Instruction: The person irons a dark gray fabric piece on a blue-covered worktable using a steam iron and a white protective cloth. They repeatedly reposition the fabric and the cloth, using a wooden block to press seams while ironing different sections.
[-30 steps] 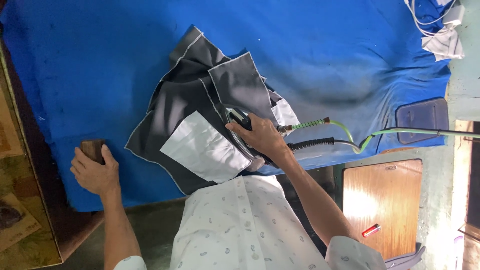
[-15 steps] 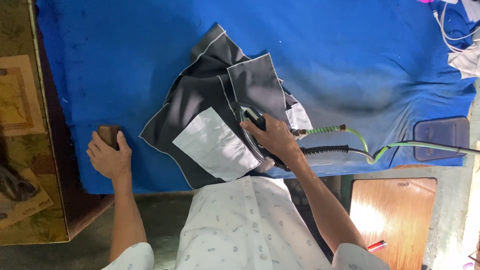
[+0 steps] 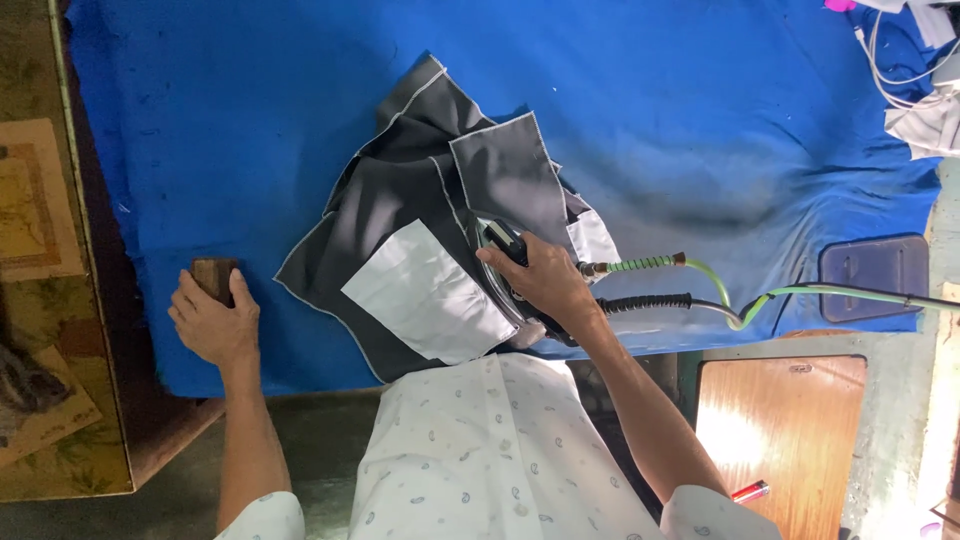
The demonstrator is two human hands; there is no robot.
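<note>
Head view: little changed vs half a sec ago, right hand (image 3: 540, 282) still w/ grip clamped on the iron (image 3: 505, 262) atop the grey garment (image 3: 420, 230) at frame centre on the blue worktop (image 3: 230, 120), left hand (image 3: 212, 322) at lower left, fingers closed round a small wooden block (image 3: 213, 277).

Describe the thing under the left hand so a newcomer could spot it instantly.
Start from the blue cloth that covers the table and go to its left edge, near the corner closest to the person. There the left hand rests on a small brown wooden block. It is the only hard brown item on the cloth, lying apart from the dark grey fabric and the steam iron under the right hand.
</note>
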